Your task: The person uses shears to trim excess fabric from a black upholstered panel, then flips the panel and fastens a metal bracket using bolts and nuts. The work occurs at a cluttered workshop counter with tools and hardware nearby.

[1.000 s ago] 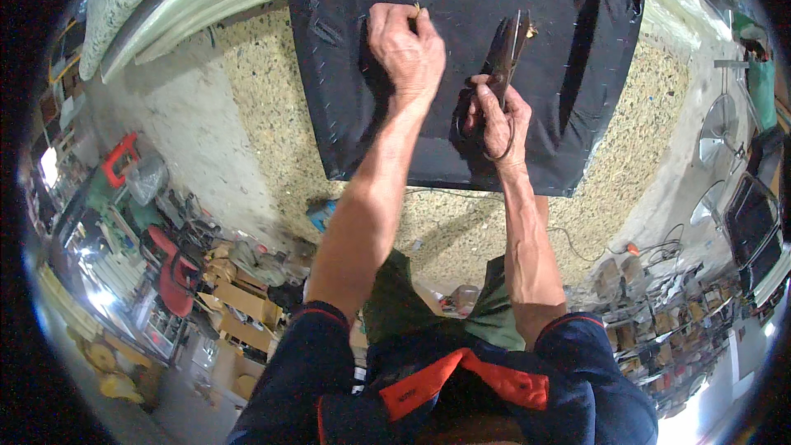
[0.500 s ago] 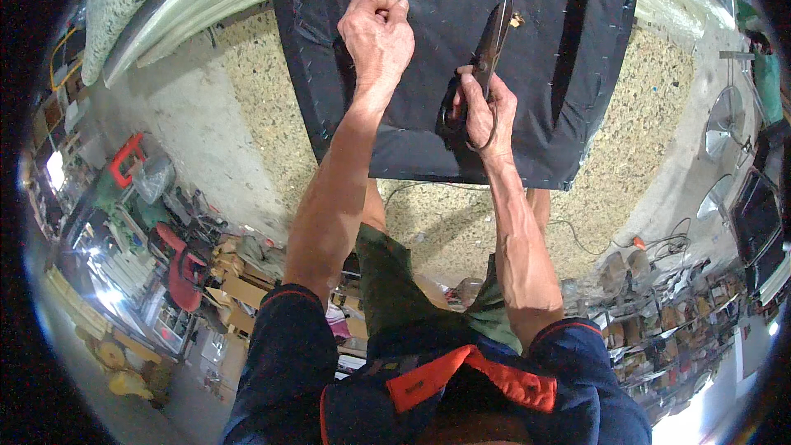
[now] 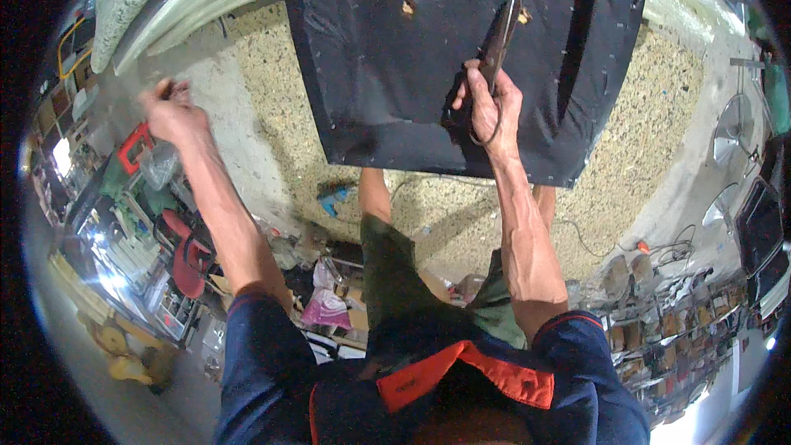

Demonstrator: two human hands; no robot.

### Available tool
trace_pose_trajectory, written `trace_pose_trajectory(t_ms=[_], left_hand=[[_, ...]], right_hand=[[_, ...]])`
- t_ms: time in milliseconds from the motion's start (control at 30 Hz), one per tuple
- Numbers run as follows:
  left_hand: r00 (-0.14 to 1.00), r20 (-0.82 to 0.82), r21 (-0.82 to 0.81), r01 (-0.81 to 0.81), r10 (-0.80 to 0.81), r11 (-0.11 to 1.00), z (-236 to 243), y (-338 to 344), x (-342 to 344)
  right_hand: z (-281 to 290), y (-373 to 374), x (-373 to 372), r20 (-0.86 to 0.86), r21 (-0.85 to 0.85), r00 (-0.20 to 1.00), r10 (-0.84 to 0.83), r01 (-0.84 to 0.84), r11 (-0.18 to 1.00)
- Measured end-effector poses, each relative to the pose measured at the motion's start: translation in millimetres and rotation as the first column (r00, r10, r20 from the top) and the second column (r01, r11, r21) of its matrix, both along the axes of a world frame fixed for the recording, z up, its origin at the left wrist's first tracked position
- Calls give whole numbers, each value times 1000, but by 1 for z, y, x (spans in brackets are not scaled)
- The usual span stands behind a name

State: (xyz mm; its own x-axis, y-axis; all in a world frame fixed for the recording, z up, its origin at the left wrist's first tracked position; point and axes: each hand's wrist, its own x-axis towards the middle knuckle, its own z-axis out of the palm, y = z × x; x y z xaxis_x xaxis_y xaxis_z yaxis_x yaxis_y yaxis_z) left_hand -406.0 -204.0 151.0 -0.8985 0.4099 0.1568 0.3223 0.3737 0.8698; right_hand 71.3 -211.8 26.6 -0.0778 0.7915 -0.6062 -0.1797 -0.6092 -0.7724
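A sheet of black cloth covers a broad flat piece before me, with staples dotted along its sides. Two small ragged openings show pale tan in it, the left opening and the right opening. My right hand grips a pair of large dark scissors by the handles, over the cloth. The scissors' blades lie together and point away, their tip beside the right opening. My left hand is off to the left, away from the cloth; its fingers look curled but are smeared by motion.
A blue power tool lies on the speckled floor near my leg. Long wrapped pale bundles stand at the far left. Red chair-like parts and clutter are at left; shelves are at lower right.
My left hand has swung from above the cloth far out to the left, uncovering the left opening. My right hand and the scissors have moved only slightly.
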Motion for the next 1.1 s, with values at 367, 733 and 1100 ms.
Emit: trace_pose_trajectory(t_ms=[367,733,1100], left_hand=[[308,-246,-700,599,-919,388,-116,37,259],[113,-416,-590,722,-902,362,-100,122,217],[341,-508,-456,672,-791,583,-146,135,257]], right_hand=[[8,-1,-4,10,20,999,41,-41,999],[5,-1,-1,11,17,998,57,-57,998],[8,4,1,24,-4,998,53,-53,999]])
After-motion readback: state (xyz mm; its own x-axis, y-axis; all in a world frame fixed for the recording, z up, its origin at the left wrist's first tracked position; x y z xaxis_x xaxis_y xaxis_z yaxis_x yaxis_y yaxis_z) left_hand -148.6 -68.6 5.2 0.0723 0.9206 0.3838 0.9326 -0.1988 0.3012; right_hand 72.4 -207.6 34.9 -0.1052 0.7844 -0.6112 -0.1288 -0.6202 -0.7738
